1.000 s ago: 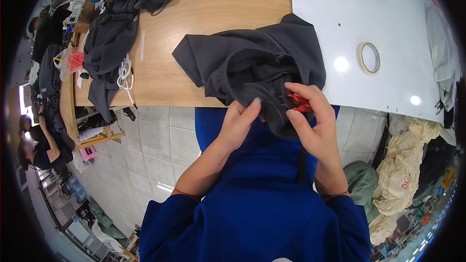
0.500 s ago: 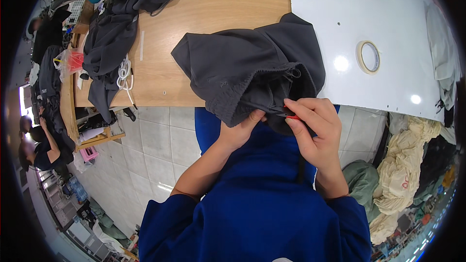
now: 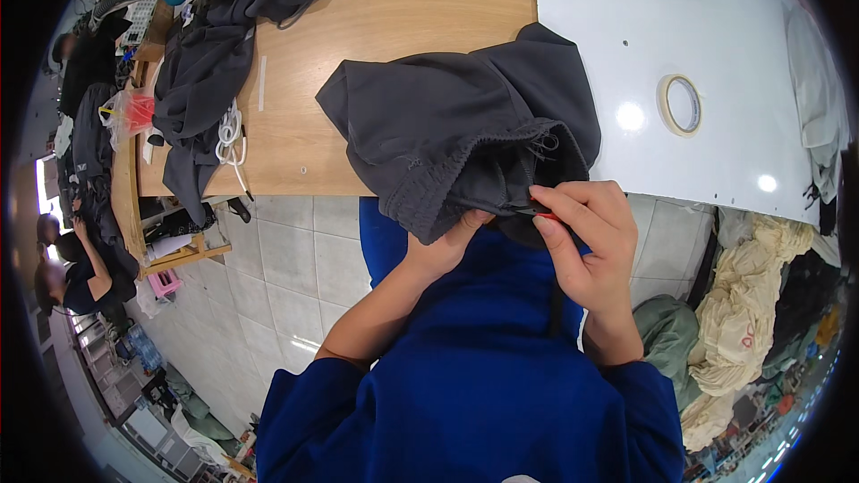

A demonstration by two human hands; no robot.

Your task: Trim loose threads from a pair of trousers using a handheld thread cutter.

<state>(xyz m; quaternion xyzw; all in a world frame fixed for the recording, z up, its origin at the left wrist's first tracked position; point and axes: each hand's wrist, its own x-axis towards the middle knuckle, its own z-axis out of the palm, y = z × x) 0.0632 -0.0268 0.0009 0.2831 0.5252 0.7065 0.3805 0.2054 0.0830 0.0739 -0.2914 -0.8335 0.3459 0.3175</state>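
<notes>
A dark grey garment with a gathered elastic waistband lies across the table edge, its opening toward me. My left hand grips the lower rim of the waistband, thumb on top and the other fingers hidden beneath the cloth. In my right hand, thumb and forefinger pinch a small red-handled tool with dark blades, apparently thread snips. Its blades reach inside the opening, beside my left thumb; their tips are hard to make out. Loose drawcord or thread ends show at the far inner side.
A tape roll lies on the white tabletop at right. More dark garments and a white cord cover the wooden table's left side. Cream fabric is heaped at lower right. Other people are far left.
My right hand has shifted slightly right and the snips have turned, showing less red. The near waistband edge has dropped a little with my left hand.
</notes>
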